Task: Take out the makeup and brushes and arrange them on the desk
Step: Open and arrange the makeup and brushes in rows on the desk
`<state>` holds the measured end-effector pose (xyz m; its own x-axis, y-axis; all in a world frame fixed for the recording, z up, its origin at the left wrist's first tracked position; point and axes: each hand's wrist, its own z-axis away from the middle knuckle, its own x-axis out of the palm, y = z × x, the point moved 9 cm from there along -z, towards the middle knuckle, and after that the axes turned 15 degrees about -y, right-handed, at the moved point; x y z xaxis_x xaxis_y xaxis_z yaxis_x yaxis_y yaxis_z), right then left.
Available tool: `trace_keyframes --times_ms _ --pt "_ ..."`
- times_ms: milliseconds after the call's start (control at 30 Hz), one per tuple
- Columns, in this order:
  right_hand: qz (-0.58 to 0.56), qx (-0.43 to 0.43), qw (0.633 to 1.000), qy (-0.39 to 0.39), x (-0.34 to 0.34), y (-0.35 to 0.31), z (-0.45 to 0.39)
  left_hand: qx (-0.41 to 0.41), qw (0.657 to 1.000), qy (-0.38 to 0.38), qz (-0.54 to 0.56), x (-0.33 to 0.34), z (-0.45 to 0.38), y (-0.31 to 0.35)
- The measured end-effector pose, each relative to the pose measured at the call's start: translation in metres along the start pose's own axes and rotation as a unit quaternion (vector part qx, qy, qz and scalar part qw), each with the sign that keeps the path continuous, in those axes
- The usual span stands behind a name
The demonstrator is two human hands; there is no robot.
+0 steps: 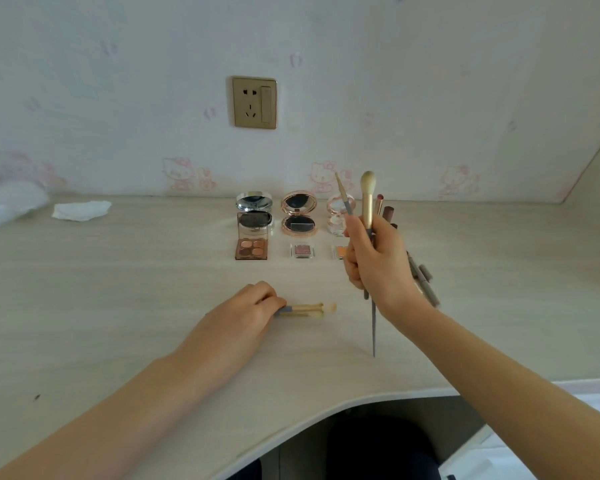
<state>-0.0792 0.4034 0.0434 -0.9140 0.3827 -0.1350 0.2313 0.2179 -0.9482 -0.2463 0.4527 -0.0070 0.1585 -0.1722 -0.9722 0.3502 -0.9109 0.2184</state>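
On the pale worktop (118, 306), near its front edge, the left hand (253, 306) presses down on the handle ends of two short makeup brushes (307, 310) that lie side by side, bristles pointing right. Its grip is curled over the handles, probably to line them up evenly or keep them from rolling.

The right hand (373, 258) is raised above the worktop, its grip closed around a bundle of upright brushes: a fluffy powder brush (367, 199) with a gold handle, a thin angled brush (343, 194), and a long slim handle (373, 327) hanging below the fist. Holding them upright as a bunch likely leaves each one ready to be pulled out and set down in turn.

Toward the wall, the makeup is already laid out in tidy rows: an open silver compact (254, 216), a rose-gold compact (299, 213) and a clear round case (336, 216) at the back, with a four-pan eyeshadow palette (251, 249), a small pink single shadow (302, 251) and an orange one (338, 252) in front. Several pencils and lip sticks (425, 277) lie to the right, partly hidden by the raised hand.

A crumpled tissue (82, 210) and a plastic bag (9, 204) sit at the far left; a wall socket (254, 102) is above.

By my judgement, the palettes are done and the brush row is under way.
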Motion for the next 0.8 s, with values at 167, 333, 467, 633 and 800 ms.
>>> trace_keyframes --times_ms 167,333,467,633,800 --pt "0.012 -0.019 1.000 -0.017 0.005 -0.004 -0.002 0.004 1.000 0.012 -0.010 0.006 -0.001 -0.003" --pt "0.123 -0.044 0.990 -0.056 0.020 -0.017 -0.019 0.004 0.999 0.032 0.043 0.002 0.005 -0.007" --pt "0.256 -0.056 0.961 -0.093 0.041 -0.016 -0.037 -0.006 0.997 0.041 0.067 0.000 0.010 -0.010" --pt "0.404 -0.059 0.888 -0.210 0.080 0.003 -0.057 0.011 0.999 0.051 -0.004 -0.005 0.012 0.002" --pt "0.511 -0.034 0.796 -0.323 0.108 0.039 -0.059 0.031 0.996 0.069 -0.044 -0.012 0.015 0.006"
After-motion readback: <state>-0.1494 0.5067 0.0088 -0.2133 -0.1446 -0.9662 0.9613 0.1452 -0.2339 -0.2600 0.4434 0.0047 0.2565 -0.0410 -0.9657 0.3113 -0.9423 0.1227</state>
